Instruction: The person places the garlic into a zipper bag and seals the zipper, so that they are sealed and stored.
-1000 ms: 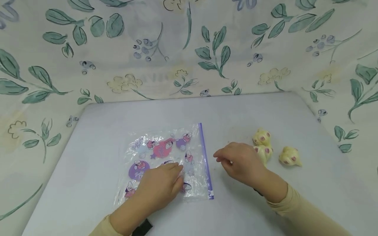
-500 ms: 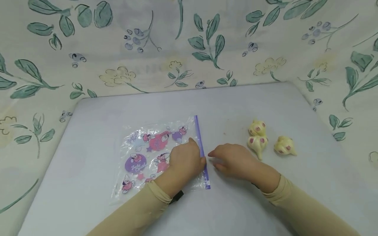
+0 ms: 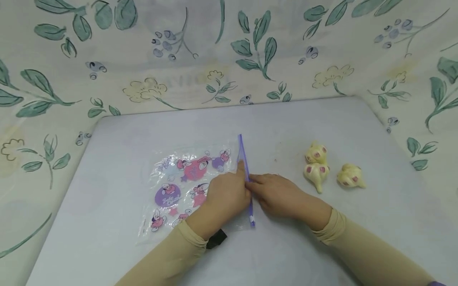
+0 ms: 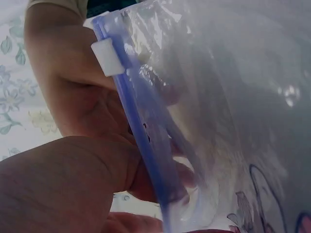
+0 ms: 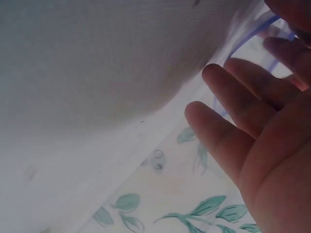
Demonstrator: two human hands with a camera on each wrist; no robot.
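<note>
A clear plastic zip bag (image 3: 195,171) printed with pink and purple cartoon figures lies flat on the white table. Its purple zip strip (image 3: 252,208) runs along the right side, with a white slider (image 4: 108,57) near one end. From the left, my left hand (image 3: 229,192) reaches over the bag and pinches its edge at the strip. Opposite, my right hand (image 3: 280,194) pinches the strip between thumb and index finger, its other fingers stretched out in the right wrist view. The strip's two sides stand slightly parted in the left wrist view.
On the right lie two pale yellow bulb-shaped pieces with pink patches, one piece (image 3: 316,153) touching another (image 3: 316,174), and a similar third piece (image 3: 350,176) beside them. Leaf-patterned cloth (image 3: 200,51) rises behind the white table (image 3: 118,159).
My left hand has moved right from the bag's middle to its zip edge. My right hand has shifted left onto the strip, and the strip's sides have parted near the top.
</note>
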